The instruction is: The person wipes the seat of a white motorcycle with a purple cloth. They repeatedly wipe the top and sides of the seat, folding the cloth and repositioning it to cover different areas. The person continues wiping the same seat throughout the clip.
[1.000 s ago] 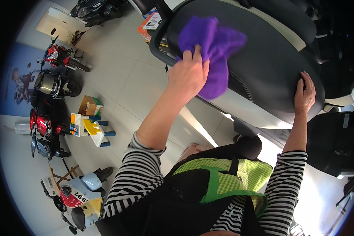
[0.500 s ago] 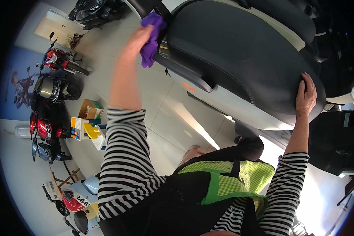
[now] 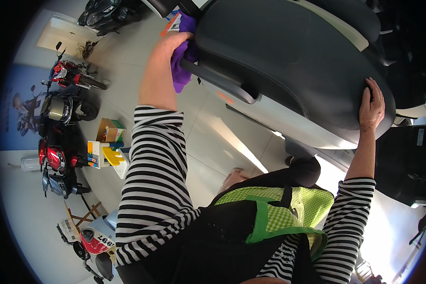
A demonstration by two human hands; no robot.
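A large dark scooter seat [image 3: 288, 52] with pale stitching spans the upper middle, above a silver-grey body panel [image 3: 288, 116]. At the seat's left end, my left hand [image 3: 179, 41] grips a purple cloth [image 3: 181, 71] against the black frame there. Its fingers curl into the cloth and are partly hidden. A dark grab rail [image 3: 217, 80] runs along the seat's near side, with the cloth hanging beside its left end. My right hand [image 3: 372, 106] lies flat on the seat's right end, fingers stretched out and holding nothing.
Several motorbikes, among them a red one [image 3: 57, 158], line the left wall. A cardboard box [image 3: 110, 130] and a white stand with a yellow item [image 3: 112, 156] are on the tiled floor. Another dark scooter [image 3: 402, 165] stands close on the right.
My left hand has turned and reached farther in behind the seat's left end with the purple cloth. An orange-and-white label now shows beside it. My right hand stays on the seat.
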